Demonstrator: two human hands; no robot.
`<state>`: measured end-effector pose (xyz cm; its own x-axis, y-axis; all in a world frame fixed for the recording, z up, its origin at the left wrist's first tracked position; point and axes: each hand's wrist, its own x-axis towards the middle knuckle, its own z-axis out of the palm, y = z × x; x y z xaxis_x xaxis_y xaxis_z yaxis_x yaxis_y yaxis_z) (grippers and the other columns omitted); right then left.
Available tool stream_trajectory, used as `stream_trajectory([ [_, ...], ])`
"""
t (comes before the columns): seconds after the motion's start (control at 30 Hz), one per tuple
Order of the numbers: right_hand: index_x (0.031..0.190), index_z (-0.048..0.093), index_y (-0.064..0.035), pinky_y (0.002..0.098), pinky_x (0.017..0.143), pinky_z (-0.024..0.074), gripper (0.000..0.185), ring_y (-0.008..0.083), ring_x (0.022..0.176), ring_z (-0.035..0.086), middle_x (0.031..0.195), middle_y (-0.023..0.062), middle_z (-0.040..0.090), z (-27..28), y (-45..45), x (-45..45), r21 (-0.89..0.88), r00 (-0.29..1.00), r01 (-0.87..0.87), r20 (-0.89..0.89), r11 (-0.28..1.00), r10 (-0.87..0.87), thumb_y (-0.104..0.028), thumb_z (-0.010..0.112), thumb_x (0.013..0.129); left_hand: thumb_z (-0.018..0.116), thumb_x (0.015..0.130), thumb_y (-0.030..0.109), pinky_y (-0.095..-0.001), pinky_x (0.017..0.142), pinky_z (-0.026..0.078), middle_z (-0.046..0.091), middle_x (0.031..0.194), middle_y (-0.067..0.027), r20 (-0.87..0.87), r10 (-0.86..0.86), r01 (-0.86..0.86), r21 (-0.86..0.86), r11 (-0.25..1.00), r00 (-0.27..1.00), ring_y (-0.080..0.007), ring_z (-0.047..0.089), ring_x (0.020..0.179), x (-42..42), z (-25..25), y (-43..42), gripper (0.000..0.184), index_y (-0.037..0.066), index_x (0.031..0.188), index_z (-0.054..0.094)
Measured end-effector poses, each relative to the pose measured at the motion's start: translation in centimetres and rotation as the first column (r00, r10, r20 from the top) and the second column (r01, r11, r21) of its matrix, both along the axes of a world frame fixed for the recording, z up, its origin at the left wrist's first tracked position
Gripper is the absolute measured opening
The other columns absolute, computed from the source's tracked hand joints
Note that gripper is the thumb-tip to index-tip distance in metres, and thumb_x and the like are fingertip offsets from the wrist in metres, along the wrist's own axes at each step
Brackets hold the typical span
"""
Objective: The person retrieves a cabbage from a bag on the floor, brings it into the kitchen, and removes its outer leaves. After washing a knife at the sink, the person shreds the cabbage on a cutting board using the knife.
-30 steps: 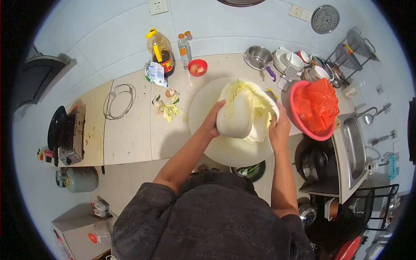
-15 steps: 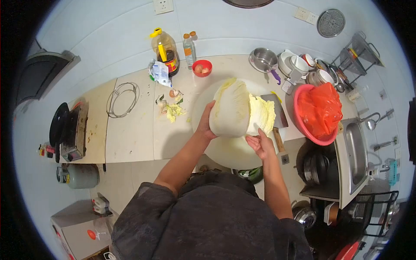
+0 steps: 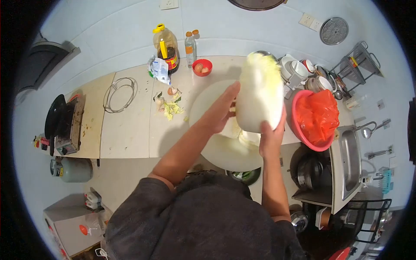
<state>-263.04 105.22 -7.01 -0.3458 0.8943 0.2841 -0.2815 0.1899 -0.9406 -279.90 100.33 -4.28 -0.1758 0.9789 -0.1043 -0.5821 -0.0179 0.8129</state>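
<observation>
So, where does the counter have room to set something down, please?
The counter is nearly bare at front left, between the coil, the scraps and the front edge. A smaller patch lies right of the red bowl, behind the board. It is crowded at right, with dishes and basin; the cabbage is held over the board.

The left forearm (image 3: 186, 145), bare below its dark sleeve (image 3: 158, 190), is slanting forward and inward across the near edge of the surface (image 3: 125, 134). The left hand (image 3: 222, 109) is reaching over the surface with fingers stretching forward, thumb spreading away. The right forearm (image 3: 275, 182) is running almost straight forward, and the right hand (image 3: 271, 138) is gripping above that near edge, thumb pressing in front, fingers wrapping around the right side.
</observation>
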Motion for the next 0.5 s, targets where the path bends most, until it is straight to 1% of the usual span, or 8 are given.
stream_trajectory([
  [0.03,0.143,0.03,-0.0037,0.0416,0.103,0.0407,0.078,0.0282,0.127,0.044,0.141,0.0138,0.04,1.6,-0.8,-0.1,-0.153,0.976,-0.07,-0.214,0.986,0.036,-0.028,0.069,0.079,0.047,0.093,0.054,-0.0403,0.103,0.039,0.052,0.13,-0.0076,-0.037,0.014,-0.013,0.024,1.0,0.999,-0.0193,0.05,0.119,-0.2,0.3,0.1,0.062,0.009,0.135,0.043],
  [0.1,0.141,0.034,-0.0048,0.0423,0.102,0.0415,0.074,0.0272,0.125,0.047,0.139,0.0123,0.044,2.7,-0.6,0.6,-0.275,0.884,-0.286,-0.445,0.918,0.142,-0.036,0.066,0.082,0.041,0.095,0.057,-0.0418,0.102,0.04,0.052,0.133,-0.0075,-0.118,0.046,-0.037,0.076,0.996,0.992,-0.0207,0.052,0.118,-0.6,0.8,0.5,0.064,0.012,0.14,0.039],
  [0.17,0.138,0.041,-0.0064,0.0434,0.101,0.0427,0.064,0.0252,0.124,0.05,0.138,0.0093,0.048,2.6,-0.3,0.9,-0.361,0.784,-0.471,-0.591,0.805,0.193,-0.044,0.058,0.088,0.04,0.095,0.057,-0.0418,0.102,0.041,0.052,0.134,-0.0074,0.239,-0.06,0.039,0.092,0.995,0.969,-0.0205,0.052,0.12,1.0,-1.3,1.8,0.064,0.012,0.141,0.039],
  [0.23,0.138,0.042,-0.0068,0.0424,0.1,0.0433,0.06,0.0244,0.123,0.05,0.137,0.0089,0.048,-0.1,0.0,0.7,-0.41,0.874,-0.363,-0.462,0.837,0.152,-0.042,0.054,0.091,0.047,0.093,0.055,-0.0399,0.102,0.043,0.051,0.133,-0.0079,0.476,-0.189,0.076,0.247,0.966,0.859,-0.0204,0.052,0.12,1.8,-2.9,2.2,0.063,0.011,0.139,0.04],
  [0.3,0.138,0.041,-0.0063,0.0389,0.097,0.044,0.055,0.0222,0.121,0.05,0.135,0.0074,0.05,-0.8,0.0,1.0,-0.401,0.959,-0.236,-0.242,0.885,0.146,-0.041,0.048,0.096,0.048,0.094,0.053,-0.0393,0.097,0.047,0.054,0.13,-0.0089,0.526,-0.192,0.066,0.248,0.966,0.828,-0.0219,0.056,0.115,2.1,-3.7,1.9,0.062,0.01,0.138,0.04],
  [0.4,0.143,0.034,-0.0026,0.0343,0.102,0.0364,0.057,0.0207,0.124,0.046,0.136,0.0074,0.047,0.2,-0.3,1.5,-0.391,0.992,-0.055,0.081,0.919,0.094,-0.035,0.045,0.098,0.049,0.095,0.049,-0.0384,0.092,0.051,0.056,0.127,-0.0102,0.512,-0.129,0.03,0.197,0.98,0.849,-0.0228,0.06,0.11,1.9,-5.0,2.3,0.059,0.008,0.136,0.041],
  [0.43,0.142,0.035,-0.0003,0.0339,0.102,0.0363,0.06,0.0223,0.123,0.046,0.136,0.0118,0.047,0.4,-0.5,1.2,-0.403,0.996,-0.034,0.062,0.915,0.064,-0.032,0.053,0.094,0.05,0.095,0.048,-0.0382,0.091,0.052,0.056,0.126,-0.0107,0.49,-0.095,0.012,0.169,0.985,0.866,-0.0229,0.06,0.108,1.8,-5.5,2.4,0.059,0.007,0.136,0.041],
  [0.5,0.14,0.036,0.0013,0.0349,0.102,0.0366,0.062,0.0234,0.122,0.047,0.136,0.0158,0.046,-0.6,-1.0,1.0,-0.011,0.931,0.05,0.364,0.999,-0.042,-0.028,0.059,0.091,0.052,0.095,0.046,-0.0377,0.09,0.052,0.057,0.124,-0.0109,0.436,-0.046,-0.003,0.111,0.994,0.899,-0.022,0.06,0.108,1.8,-6.4,2.5,0.057,0.006,0.134,0.042],
])
